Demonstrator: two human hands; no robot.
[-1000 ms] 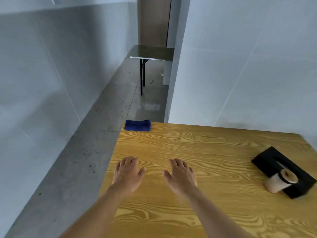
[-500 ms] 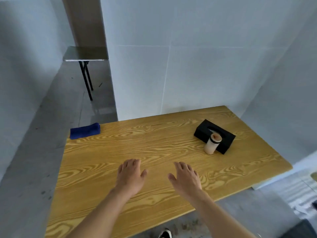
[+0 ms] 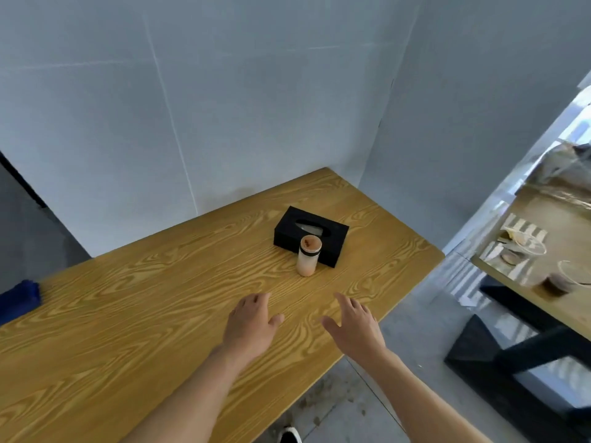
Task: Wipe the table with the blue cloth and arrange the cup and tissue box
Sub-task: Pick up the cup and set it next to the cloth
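Note:
A wooden table (image 3: 134, 318) fills the lower left of the head view. On its far right part stands a black tissue box (image 3: 332, 244), and a pale cup with a brown lid (image 3: 308, 257) stands upright touching the box's near side. The folded blue cloth (image 3: 19, 300) lies at the table's far left end, cut by the frame edge. My left hand (image 3: 252, 324) hovers palm down over the table, fingers apart, holding nothing. My right hand (image 3: 355, 330) is beside it near the table's front edge, also spread and holding nothing. Both hands are short of the cup.
Grey walls (image 3: 224, 107) close in the table at the back and right. A second table (image 3: 550, 231) with glass dishes stands to the right across a gap of concrete floor (image 3: 422, 334). A shoe tip (image 3: 289, 436) shows below the table's front edge.
The view has swung to the right: the cloth has slid to the left frame edge, the cup and tissue box now sit centre. Both hands stay spread and hold nothing.

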